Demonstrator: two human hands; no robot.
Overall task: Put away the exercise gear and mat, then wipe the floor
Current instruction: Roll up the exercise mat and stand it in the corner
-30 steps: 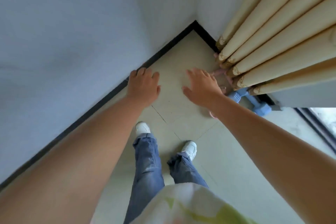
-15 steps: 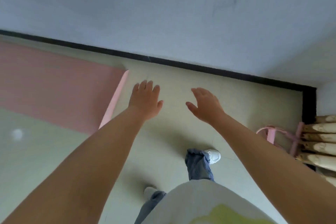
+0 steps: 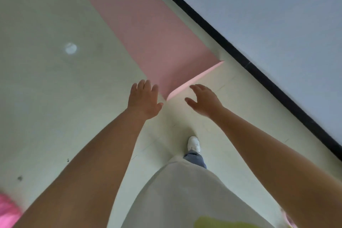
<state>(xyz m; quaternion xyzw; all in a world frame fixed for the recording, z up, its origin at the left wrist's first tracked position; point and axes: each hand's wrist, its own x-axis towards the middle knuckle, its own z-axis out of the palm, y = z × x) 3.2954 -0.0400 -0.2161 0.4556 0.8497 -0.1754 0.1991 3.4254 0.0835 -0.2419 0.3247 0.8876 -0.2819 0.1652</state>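
My view has swung since half a second ago: the pink mat (image 3: 148,29) now runs from frame centre to upper left, beside the wall. My left hand (image 3: 143,99) and right hand (image 3: 204,100) hover, fingers relaxed, empty. A blurred pink object (image 3: 7,211) is cut off lower left.

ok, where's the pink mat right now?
Head view: the pink mat lies unrolled on the floor, upper centre, along the black baseboard, its near edge just ahead of the left hand and right hand.

No text, label, brand or number can be read anywhere.
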